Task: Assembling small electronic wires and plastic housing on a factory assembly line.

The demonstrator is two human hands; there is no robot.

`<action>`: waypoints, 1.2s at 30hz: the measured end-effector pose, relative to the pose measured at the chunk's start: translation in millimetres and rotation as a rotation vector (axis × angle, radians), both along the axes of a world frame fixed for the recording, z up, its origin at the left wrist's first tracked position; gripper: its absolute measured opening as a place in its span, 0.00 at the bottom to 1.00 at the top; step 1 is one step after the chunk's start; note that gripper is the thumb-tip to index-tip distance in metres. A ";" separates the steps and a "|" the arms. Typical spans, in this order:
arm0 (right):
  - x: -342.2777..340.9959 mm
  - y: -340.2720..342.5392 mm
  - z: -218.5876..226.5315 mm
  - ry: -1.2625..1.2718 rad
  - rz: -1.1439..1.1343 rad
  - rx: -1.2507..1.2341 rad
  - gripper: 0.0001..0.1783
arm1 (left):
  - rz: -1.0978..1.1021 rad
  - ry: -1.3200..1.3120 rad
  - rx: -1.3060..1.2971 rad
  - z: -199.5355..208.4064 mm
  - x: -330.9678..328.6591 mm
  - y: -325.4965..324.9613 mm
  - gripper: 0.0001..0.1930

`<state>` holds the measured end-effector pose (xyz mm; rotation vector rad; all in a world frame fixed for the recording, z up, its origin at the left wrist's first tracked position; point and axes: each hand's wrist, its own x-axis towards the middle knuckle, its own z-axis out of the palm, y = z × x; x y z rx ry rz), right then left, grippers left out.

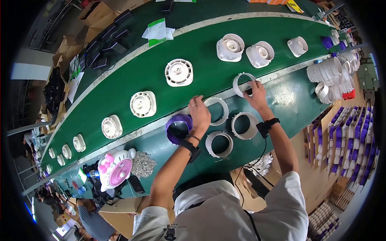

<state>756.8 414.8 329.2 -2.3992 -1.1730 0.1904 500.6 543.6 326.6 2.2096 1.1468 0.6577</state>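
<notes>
My right hand [256,96] grips the near right rim of a white plastic ring [235,85], held tilted over the conveyor's near edge. My left hand [200,114] is above the bench, its fingers loosely bent and slightly apart, with nothing visible in them. To its left sits a purple ring [168,130], partly behind my wrist. Just right of it a white ring [226,110] rests against the conveyor's edge. Two more white rings, one at the right [254,127] and one nearer me [209,144], lie on the green bench.
A green conveyor belt [205,72] carries several white round fan-like housings [179,72]. Stacked white rings [327,70] stand at the right end. On the left are a pink and white desk fan [120,170], a heap of small metal parts [144,164] and a phone [136,184].
</notes>
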 end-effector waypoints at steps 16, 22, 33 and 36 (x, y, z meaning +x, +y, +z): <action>14.9 -19.7 -6.2 0.024 0.308 -0.176 0.16 | -0.415 -0.088 -0.661 45.0 5.5 10.9 0.19; 11.6 -23.1 -15.2 0.021 0.349 -0.278 0.13 | 0.030 0.144 -0.369 -1.8 8.4 23.2 0.23; -0.4 1.8 0.5 -0.029 0.345 -0.216 0.14 | -0.613 0.428 0.256 8.6 17.3 -4.6 0.06; -7.7 34.0 31.1 -0.070 0.373 -0.143 0.11 | -0.616 0.370 0.264 69.5 1.0 20.3 0.07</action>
